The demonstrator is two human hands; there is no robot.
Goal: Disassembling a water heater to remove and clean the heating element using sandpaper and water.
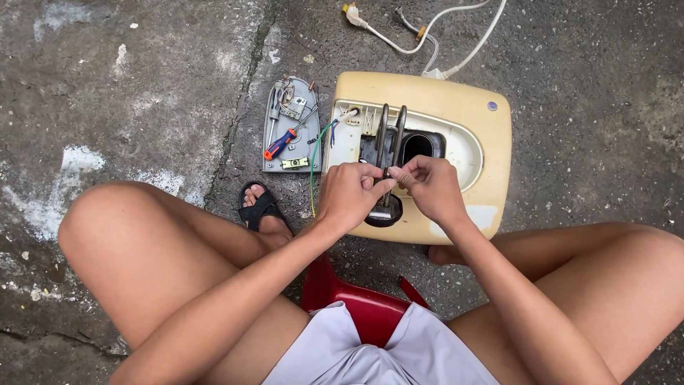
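At the far left lies bare, stained concrete floor (142,85) with a crack running down through it. Next comes a grey cover plate (291,127), lying flat just beside the appliance, with an orange-and-blue screwdriver (281,144) and a few small fittings resting on it. Below the plate, a foot in a black sandal (258,208) rests on the ground.

The cream-yellow appliance housing (456,114) lies open side up, its long side running left to right across the view, with a green wire (317,146) curling off its left edge. Over its near middle the left hand (348,196) is curled, thumb and forefinger pressed together on a small piece too tiny to identify. The right hand (434,189) meets it from the other side, pinching the same spot — the fingertips of both almost touch. Directly beyond them, two bent metal heating tubes (391,127) stand up from the dark opening, their long axis pointing away from the person; both hands sit equally near the tubes' lower end.

A white power cord (456,36) trails off the top — and a red stool (356,303) shows beneath the person.
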